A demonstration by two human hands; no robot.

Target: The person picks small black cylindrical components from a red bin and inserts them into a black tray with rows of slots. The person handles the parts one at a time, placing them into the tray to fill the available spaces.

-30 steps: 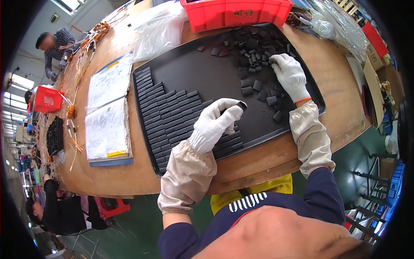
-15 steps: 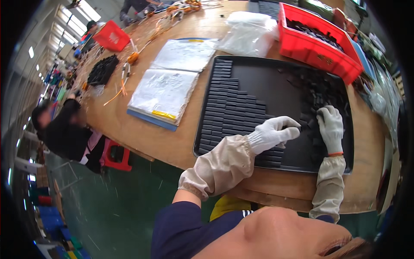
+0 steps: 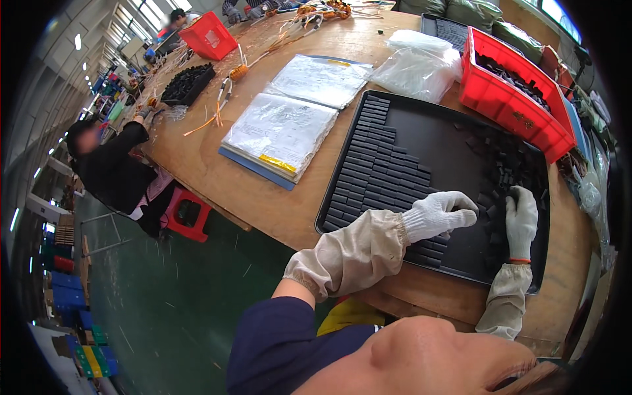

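Both my hands wear white knit gloves, with beige sleeves over the forearms. A large black tray (image 3: 428,141) lies before me, its left part filled with staggered rows of small black blocks (image 3: 378,171). My left hand (image 3: 440,216) hovers over the right end of the lower rows, fingers bent and thumb close to the forefinger. Whatever it may pinch is hidden. At the tray's right side, my right hand (image 3: 522,224) reaches with curled fingers into a heap of loose black blocks (image 3: 510,164). Its fingertips touch the heap; I cannot make out what they hold.
Behind the tray stand a red crate (image 3: 520,118) of black pieces and clear plastic bags (image 3: 418,69). An open document folder (image 3: 283,128) lies left. Farther left are a black bin (image 3: 187,85), orange-and-white wiring (image 3: 227,85) and a seated person (image 3: 108,164) beside a red stool (image 3: 187,214).
My view has shifted, so the table and tray appear farther right and tilted. Both hands stay near the same spots over the tray, with the rows looking the same.
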